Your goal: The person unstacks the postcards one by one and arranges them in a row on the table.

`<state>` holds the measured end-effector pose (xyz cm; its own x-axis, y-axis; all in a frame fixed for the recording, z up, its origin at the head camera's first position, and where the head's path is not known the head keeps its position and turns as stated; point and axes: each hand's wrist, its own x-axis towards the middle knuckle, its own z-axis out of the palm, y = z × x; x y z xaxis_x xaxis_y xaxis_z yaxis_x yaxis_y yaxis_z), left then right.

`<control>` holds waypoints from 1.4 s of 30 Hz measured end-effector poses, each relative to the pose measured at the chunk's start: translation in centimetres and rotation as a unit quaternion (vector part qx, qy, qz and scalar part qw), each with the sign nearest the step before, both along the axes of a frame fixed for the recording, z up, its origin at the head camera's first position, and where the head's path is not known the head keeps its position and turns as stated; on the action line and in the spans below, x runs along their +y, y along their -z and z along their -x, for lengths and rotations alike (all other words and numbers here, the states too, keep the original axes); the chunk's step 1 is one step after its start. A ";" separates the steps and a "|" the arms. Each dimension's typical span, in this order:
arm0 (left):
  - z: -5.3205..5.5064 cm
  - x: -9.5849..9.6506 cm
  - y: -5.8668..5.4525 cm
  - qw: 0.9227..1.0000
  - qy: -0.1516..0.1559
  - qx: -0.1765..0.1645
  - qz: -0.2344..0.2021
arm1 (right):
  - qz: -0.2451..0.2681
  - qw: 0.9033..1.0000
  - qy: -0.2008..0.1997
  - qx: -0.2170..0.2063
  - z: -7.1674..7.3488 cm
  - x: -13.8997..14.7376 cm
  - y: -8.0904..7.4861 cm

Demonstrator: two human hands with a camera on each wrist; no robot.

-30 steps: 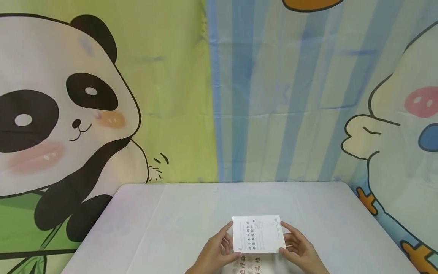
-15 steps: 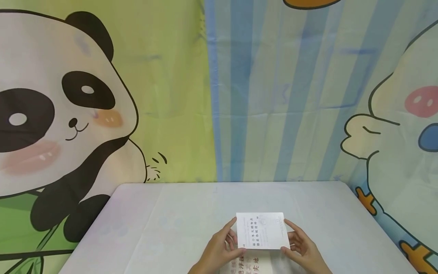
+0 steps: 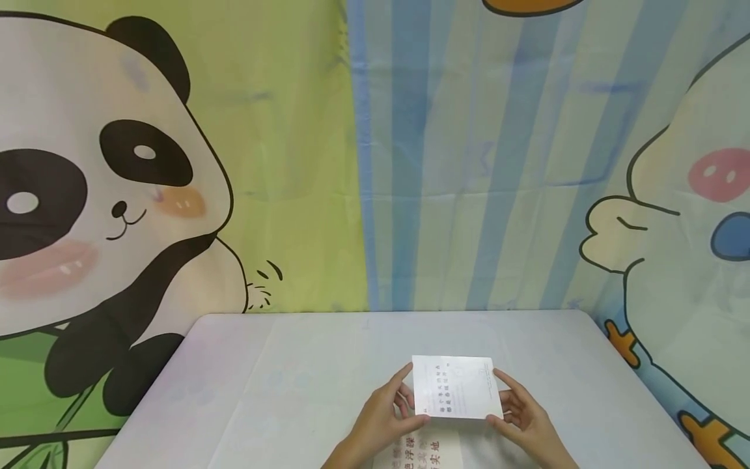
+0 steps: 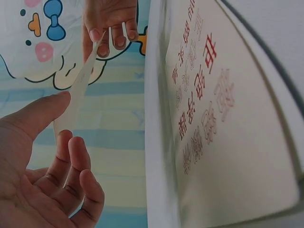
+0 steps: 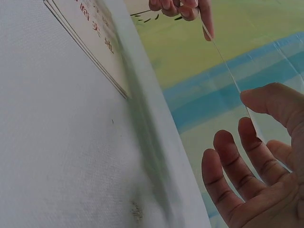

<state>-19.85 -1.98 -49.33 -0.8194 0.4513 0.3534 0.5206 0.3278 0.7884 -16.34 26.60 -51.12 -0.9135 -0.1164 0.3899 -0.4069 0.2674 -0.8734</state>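
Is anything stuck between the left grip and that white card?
Nothing visible: the left grip pinches the white card directly at its edge. The red-printed pages lie below, apart from it.

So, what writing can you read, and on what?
"拒绝浮躁": cream rectangular paper booklet.
"…踏实地": same booklet.
Outlined red characters there: too faint.
White rectangular paper card: seemingly "每个冬天的句点 都是春暖花开"; fainter print too small.
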 end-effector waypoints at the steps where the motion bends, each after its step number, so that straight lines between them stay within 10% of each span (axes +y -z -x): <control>1: 0.0 0.1 0.0 1.000 0.000 0.000 0.001 | 0.000 1.000 0.004 -0.004 0.0 0.1 0.0; 42: 2.0 3.9 -0.5 1.000 0.011 -0.025 0.015 | 0.001 0.990 0.127 -0.061 1.2 1.9 -0.4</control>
